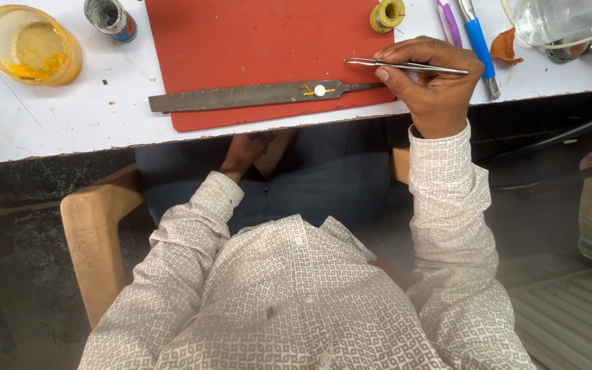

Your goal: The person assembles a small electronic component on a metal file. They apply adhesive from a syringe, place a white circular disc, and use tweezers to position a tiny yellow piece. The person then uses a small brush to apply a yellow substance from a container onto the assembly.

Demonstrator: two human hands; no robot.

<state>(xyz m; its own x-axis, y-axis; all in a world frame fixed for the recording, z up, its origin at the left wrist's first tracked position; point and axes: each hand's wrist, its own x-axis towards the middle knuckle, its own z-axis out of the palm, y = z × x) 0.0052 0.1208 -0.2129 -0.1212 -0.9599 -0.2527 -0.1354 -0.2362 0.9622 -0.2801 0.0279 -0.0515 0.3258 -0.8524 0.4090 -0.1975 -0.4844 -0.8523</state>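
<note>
Desk (pixel 49 130) of white laminate, scuffed and speckled, spans the top of the view; its near edge runs above the person's lap. Red mat (pixel 255 48), flat and matte, lies at mid-desk with its lower side along that near edge. Across the mat's near side rests a long flat file (pixel 241 96), dark grey steel, dull, with a narrow tang at its right end. On the file, just before the tang, sits a small pearl ornament (pixel 319 90): round white bead with thin gold wire prongs. Judged very light, delicate, prone to roll or bend; best taken by the wire, not the bead.

Right hand (pixel 433 85) hovers at the mat's right edge, fingers pinched on slim steel tweezers (pixel 405 66), tips pointing left, apart from the ornament. Tweezers look stiff, smooth, springy.

Left hand (pixel 244 151) rests below the desk edge on the lap; finger state cannot be told.

Far left corner: amber translucent cup (pixel 29 44). Beside it, small grey pot (pixel 109 17). Far edge: yellow wire spool (pixel 387 14).
</note>
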